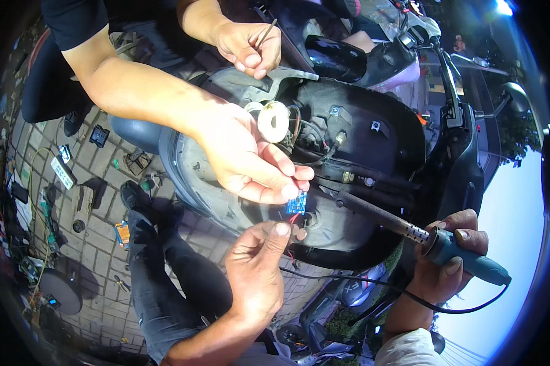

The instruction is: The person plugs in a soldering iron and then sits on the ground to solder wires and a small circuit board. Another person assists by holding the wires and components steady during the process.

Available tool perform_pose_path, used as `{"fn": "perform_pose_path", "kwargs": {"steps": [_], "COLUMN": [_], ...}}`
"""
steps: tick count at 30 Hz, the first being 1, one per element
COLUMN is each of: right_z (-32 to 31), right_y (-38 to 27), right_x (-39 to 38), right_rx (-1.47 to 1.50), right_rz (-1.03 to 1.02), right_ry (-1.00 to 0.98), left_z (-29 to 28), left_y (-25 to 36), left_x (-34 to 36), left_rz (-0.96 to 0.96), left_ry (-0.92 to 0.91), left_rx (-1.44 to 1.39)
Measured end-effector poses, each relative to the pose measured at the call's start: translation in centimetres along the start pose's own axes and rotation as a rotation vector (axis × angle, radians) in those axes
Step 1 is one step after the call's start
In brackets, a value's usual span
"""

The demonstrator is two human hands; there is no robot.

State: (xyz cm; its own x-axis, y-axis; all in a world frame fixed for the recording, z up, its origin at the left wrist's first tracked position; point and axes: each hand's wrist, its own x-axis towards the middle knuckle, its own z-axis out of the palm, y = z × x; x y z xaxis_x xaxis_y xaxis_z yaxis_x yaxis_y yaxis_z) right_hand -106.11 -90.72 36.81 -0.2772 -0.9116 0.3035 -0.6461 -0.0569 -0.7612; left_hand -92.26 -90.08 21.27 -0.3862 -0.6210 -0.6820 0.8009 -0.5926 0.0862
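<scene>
My left hand (256, 268) is closed at the lower centre, thumb and finger pinching thin red wires (295, 218) that run up to a small blue circuit board (297, 203). A co-worker's hand (244, 152) grips the top of that board. In my right hand (449, 256) is a soldering iron (464, 256) with a teal handle, its perforated metal barrel (385, 218) pointing left toward the board. The iron's tip is apart from the board. The co-worker's other hand (250, 49) holds a thin dark rod (266, 35) above.
Beneath the hands lies an opened scooter body (348, 232) with wiring and a pale round part (273, 122). The iron's black cord (372, 282) loops below it. Pliers (122, 283), a power strip (62, 172) and scattered parts lie on the brick paving (98, 244) at left.
</scene>
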Motion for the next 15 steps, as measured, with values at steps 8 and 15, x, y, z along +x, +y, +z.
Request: {"fn": "perform_pose_path", "kwargs": {"steps": [8,15], "right_z": [-0.6,-0.1], "right_y": [0.1,0.0], "right_x": [0.1,-0.1], "right_rx": [0.075,-0.008], "right_rz": [-0.017,-0.003], "right_ry": [-0.117,0.014], "left_z": [0.7,0.9], "left_y": [0.0,0.1], "left_x": [0.0,-0.1], "left_rz": [0.140,0.255], "left_ry": [0.039,-0.011], "left_rx": [0.182,0.392]}}
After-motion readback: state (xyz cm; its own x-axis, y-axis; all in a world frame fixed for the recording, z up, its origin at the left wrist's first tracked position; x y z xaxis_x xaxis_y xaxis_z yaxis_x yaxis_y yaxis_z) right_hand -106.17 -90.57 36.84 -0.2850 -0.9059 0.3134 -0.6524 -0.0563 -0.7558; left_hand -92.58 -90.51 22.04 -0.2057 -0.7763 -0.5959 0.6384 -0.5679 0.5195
